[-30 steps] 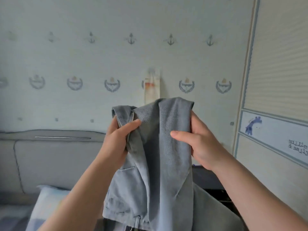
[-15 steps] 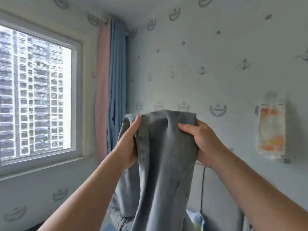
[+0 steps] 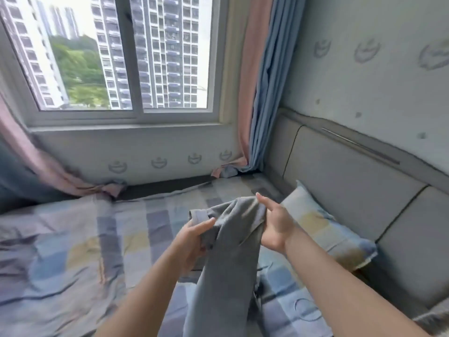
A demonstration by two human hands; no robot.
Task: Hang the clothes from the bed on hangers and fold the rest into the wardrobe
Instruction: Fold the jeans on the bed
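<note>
Both my left hand (image 3: 194, 237) and right hand (image 3: 274, 224) still clutch the grey garment (image 3: 230, 263). I see it lowered over the bed (image 3: 73, 251).

Left hand (image 3: 192, 239) and right hand (image 3: 274, 227) have lowered the grey garment (image 3: 230, 259) over the bed (image 3: 73, 251).

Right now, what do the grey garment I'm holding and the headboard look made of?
Grey garment: soft, matte cloth, perhaps brushed cotton; it drapes and folds limply. Headboard: padded panels, smooth grey covering, possibly faux leather; stitched seams, faint sheen.
</note>
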